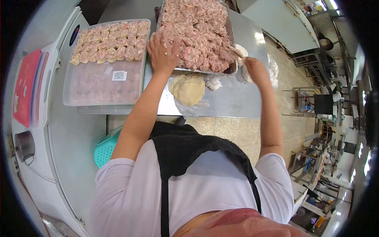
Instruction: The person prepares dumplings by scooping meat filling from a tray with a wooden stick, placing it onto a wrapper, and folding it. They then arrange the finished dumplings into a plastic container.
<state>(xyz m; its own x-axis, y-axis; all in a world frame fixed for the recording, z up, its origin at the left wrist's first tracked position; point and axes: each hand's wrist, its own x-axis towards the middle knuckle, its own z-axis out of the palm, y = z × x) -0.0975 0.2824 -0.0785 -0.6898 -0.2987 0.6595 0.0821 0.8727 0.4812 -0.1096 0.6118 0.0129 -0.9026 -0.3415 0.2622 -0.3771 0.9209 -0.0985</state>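
A deep metal tray (pixel 235 37) is heaped with pale pink minced meat (pixel 197 31). My left hand (pixel 164 53) lies over the tray's left edge, fingers spread and touching the meat, with small pale bits stuck to its back. Closed around the handle of a slim utensil (pixel 238 54), my right hand (pixel 256 70) is at the tray's right side. The utensil's far end meets the meat, and blur hides its exact kind. Below the tray, a stack of round dough wrappers (pixel 188 90) rests on plastic, beside a small crumpled white lump (pixel 214 83).
To the left, a clear plastic tray (pixel 103 94) holds rows of filled dumplings (pixel 108 41). Plastic bags (pixel 272 71) lie at the metal table's (pixel 237 104) right edge. A turquoise perforated basket (pixel 106 150) stands below, near a white appliance (pixel 71 158).
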